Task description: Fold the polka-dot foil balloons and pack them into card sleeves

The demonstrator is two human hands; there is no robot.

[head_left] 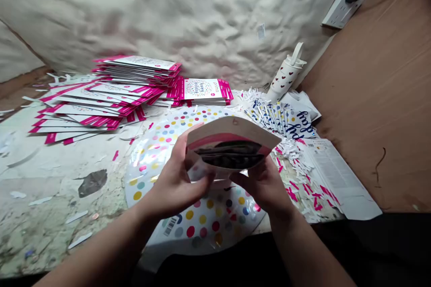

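Between both hands I hold a card envelope (232, 126), its mouth bowed wide and facing me. Dark folded layers show inside it; what they are I cannot make out. My left hand (180, 177) grips the left edge, thumb along the near side. On the right edge my right hand (264, 184) is closed the same way, thumb below the mouth. Beneath the envelope lies a round white foil balloon (202, 219) with coloured dots, flat on the table and reaching its front edge.
Pink-and-white envelopes (84, 105) are piled at left, with a smaller stack (202, 89) at the back. Folded dotted foil balloons (283, 119) lie at right near a heart-patterned tumbler (286, 76). Paper scraps (303, 188), a flattened carton (336, 175) and a power strip (341, 9) are also on that side.
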